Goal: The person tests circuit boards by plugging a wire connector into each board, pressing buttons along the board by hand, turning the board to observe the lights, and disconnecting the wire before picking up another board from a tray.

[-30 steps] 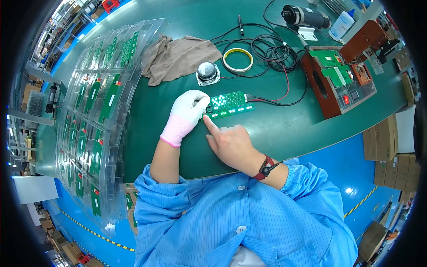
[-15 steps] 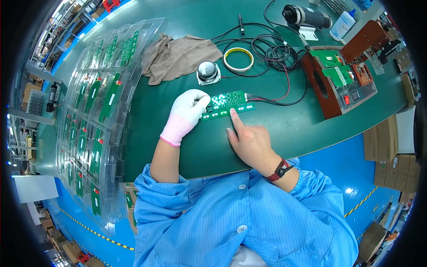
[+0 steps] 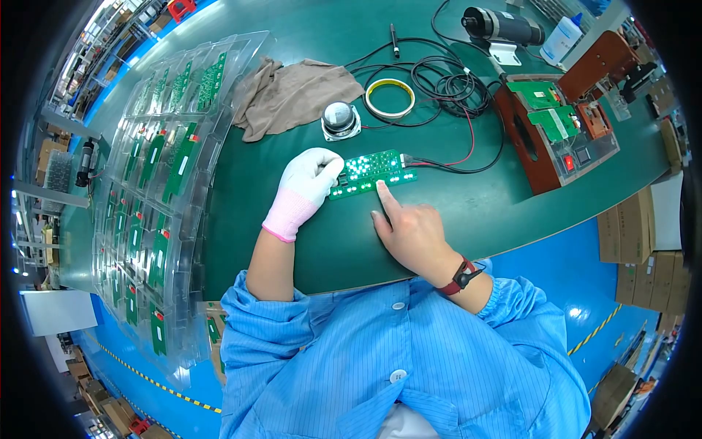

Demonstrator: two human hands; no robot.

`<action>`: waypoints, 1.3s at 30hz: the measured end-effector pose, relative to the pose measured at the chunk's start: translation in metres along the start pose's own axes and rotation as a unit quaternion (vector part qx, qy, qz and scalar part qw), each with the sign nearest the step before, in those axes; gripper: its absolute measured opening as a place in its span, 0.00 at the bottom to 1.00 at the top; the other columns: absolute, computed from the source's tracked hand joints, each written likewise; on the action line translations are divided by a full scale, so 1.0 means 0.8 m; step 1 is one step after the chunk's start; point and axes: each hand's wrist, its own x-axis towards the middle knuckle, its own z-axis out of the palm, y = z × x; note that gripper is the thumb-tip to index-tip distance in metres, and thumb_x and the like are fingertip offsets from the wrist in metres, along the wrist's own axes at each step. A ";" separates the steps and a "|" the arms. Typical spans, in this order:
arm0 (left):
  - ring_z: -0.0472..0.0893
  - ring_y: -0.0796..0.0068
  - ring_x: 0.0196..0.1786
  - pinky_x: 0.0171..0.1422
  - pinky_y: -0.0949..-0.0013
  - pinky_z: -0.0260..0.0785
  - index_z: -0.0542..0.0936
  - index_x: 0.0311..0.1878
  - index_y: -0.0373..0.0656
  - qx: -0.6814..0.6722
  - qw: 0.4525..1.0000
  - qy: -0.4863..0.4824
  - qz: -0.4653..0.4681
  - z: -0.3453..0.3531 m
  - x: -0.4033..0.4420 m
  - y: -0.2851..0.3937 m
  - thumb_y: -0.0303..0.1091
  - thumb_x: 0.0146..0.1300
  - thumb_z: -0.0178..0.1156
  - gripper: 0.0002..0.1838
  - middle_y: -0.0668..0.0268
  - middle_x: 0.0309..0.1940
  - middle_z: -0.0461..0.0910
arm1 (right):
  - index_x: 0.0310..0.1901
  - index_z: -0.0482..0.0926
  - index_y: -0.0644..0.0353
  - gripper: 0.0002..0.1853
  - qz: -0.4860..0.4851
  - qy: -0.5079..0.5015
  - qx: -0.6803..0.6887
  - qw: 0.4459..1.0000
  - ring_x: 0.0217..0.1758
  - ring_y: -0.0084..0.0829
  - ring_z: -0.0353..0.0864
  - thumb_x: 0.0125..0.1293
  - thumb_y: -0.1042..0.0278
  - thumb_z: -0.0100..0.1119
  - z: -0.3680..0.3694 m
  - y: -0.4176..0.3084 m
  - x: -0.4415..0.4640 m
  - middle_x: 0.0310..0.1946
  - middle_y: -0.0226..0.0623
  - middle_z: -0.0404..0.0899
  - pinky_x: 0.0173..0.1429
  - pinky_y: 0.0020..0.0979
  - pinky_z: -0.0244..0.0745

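Observation:
A green circuit board (image 3: 371, 165) with several lit white LEDs lies on the green table, with a narrow LED strip along its near edge. My left hand (image 3: 306, 180), in a white glove with a pink cuff, is closed on the board's left end. The bare index finger of my right hand (image 3: 411, 233) is stretched out, its tip on the strip's near edge. The thumb stands apart and the other fingers are curled, holding nothing. A connector with black and red wires (image 3: 439, 165) joins the board's right end.
Clear plastic trays (image 3: 183, 175) of green boards stand at left. Beyond the lit board are a brown cloth (image 3: 292, 95), a round speaker (image 3: 339, 119), a tape roll (image 3: 390, 98) and coiled cable (image 3: 457, 91). At right sits a brown test box (image 3: 523, 143) with a lit red switch.

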 end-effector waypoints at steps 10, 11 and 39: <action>0.73 0.86 0.27 0.33 0.78 0.67 0.82 0.44 0.36 0.006 1.000 0.002 -0.006 0.001 -0.001 0.006 0.35 0.70 0.61 0.11 0.71 0.27 0.79 | 0.64 0.75 0.66 0.27 0.002 0.056 0.063 0.996 0.21 0.41 0.81 0.66 0.63 0.63 0.000 0.012 -0.007 0.18 0.38 0.79 0.30 0.43 0.75; 0.73 0.86 0.27 0.33 0.78 0.67 0.82 0.44 0.36 0.004 1.000 0.000 -0.004 0.001 -0.001 0.005 0.35 0.70 0.61 0.10 0.71 0.27 0.79 | 0.64 0.75 0.66 0.27 0.011 0.057 0.072 0.996 0.21 0.41 0.81 0.65 0.64 0.63 -0.004 0.015 -0.009 0.18 0.38 0.79 0.30 0.43 0.75; 0.72 0.86 0.27 0.32 0.77 0.66 0.82 0.44 0.36 0.009 1.000 0.001 0.007 0.001 0.000 0.001 0.34 0.70 0.61 0.10 0.71 0.28 0.78 | 0.67 0.73 0.58 0.26 0.199 0.349 -0.271 0.875 0.71 0.44 0.68 0.69 0.62 0.63 -0.130 0.215 -0.077 0.66 0.41 0.72 0.74 0.49 0.58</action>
